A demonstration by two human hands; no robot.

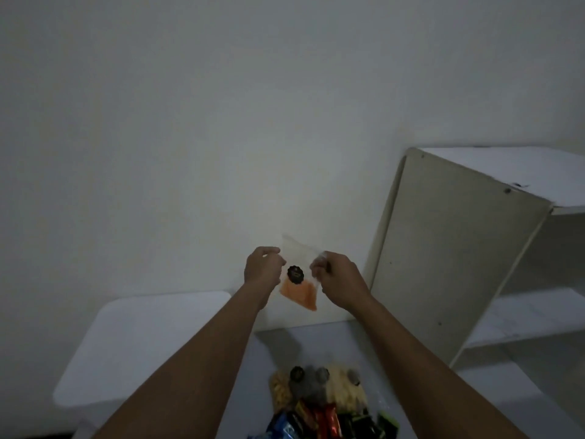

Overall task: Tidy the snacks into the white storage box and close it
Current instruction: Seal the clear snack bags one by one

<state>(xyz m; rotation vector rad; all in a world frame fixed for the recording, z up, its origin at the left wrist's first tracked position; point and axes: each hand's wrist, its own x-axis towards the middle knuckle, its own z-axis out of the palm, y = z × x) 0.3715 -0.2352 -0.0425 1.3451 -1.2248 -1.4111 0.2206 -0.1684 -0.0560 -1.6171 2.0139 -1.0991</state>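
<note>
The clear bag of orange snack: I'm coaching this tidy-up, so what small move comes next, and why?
Probably lower the clear bag toward the snack pile; both hands pinch its top corners in mid-air, and no open box shows.

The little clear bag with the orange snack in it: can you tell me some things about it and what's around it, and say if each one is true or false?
1. Both hands hold the clear bag up in the air. True: the left hand and the right hand pinch its upper sides.
2. The bag holds green snacks. False: they are orange, under a dark round sticker.
3. More snack packets lie below on the surface. True.
4. The white lid is at the right. False: it lies at the left.
5. A white shelf unit stands at the right. True.
</note>
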